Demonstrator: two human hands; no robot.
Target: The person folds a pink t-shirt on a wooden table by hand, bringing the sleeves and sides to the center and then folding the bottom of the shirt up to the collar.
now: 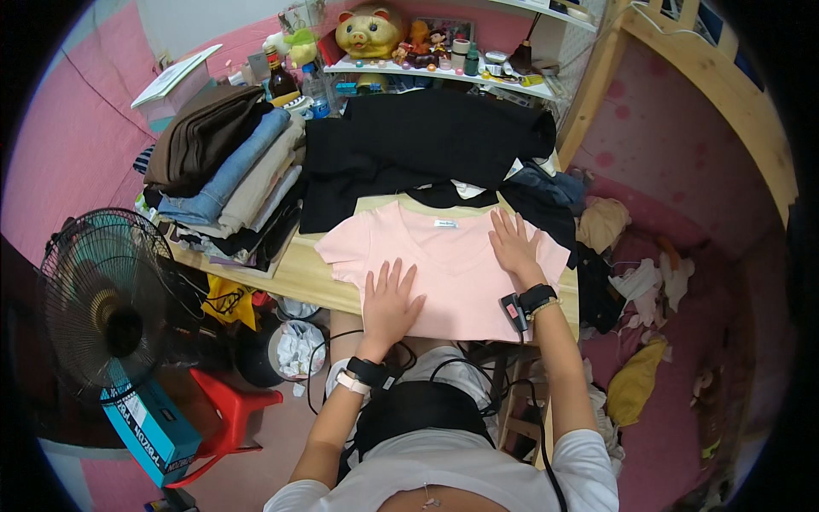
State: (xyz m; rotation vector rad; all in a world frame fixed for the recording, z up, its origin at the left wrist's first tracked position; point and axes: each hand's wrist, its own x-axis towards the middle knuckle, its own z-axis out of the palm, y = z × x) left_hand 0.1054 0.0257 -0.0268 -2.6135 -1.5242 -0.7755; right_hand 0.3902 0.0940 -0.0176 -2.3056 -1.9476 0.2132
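A pale pink V-neck T-shirt [444, 282] lies spread on the wooden table [328, 282], its collar toward the far side and its hem at the near edge. My left hand [391, 300] rests flat on the shirt's left side with the fingers spread. Up near the right shoulder and sleeve, my right hand [514, 246] presses flat, fingers stretched out. Neither hand grips the cloth. Just beyond the collar, a black garment [426, 141] covers the back of the table.
A tall stack of folded clothes [230, 171] stands at the table's left. Below it are a black fan [107, 311], a red stool [230, 418] and a bin [297, 350]. Shelves with a gold pig figurine [368, 32] rise behind. Loose clothes [636, 282] lie at right. Cables [537, 410] hang near my lap.
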